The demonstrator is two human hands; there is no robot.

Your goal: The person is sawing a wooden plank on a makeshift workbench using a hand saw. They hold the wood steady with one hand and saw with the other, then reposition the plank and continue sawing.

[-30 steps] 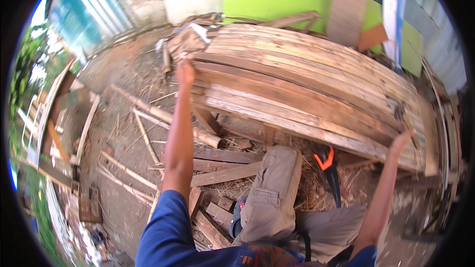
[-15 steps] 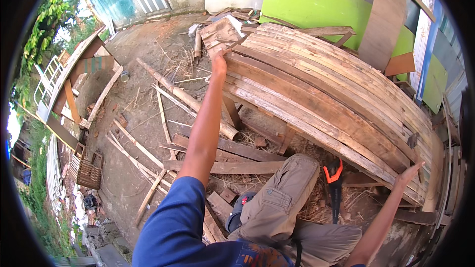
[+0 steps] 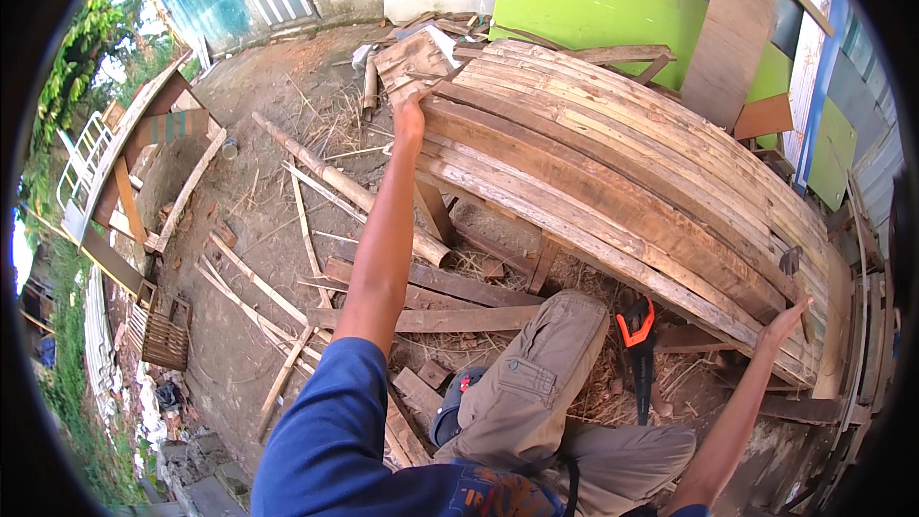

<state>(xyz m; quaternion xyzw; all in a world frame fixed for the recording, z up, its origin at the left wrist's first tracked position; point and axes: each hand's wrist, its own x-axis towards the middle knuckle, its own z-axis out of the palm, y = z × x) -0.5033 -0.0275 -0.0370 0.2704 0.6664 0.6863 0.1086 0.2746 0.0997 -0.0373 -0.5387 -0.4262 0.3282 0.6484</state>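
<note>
A long, thick wooden beam [image 3: 593,182] lies lengthwise on a slatted wooden bench [image 3: 651,124] in front of me. My left hand [image 3: 410,117] is closed around the beam's far left end. At its near right end, my right hand [image 3: 783,323] holds the beam, with the fingers only partly visible. A hammer [image 3: 791,262] rests on the slats close to my right hand. Below the bench edge, beside my knee, a handsaw with an orange handle [image 3: 637,323] stands with its dark blade pointing down.
Loose planks [image 3: 440,319] and a bamboo pole [image 3: 354,190] lie on the dirt at left. A slatted crate [image 3: 165,337] and a tilted wooden frame [image 3: 134,158] are farther left. Green panels [image 3: 593,10] lean behind the bench. Stacked boards [image 3: 866,335] stand at the right.
The view has shifted slightly, so everything sits a little farther left and higher. Both hands remain at the beam's ends, and the beam shows no clear movement on the bench.
</note>
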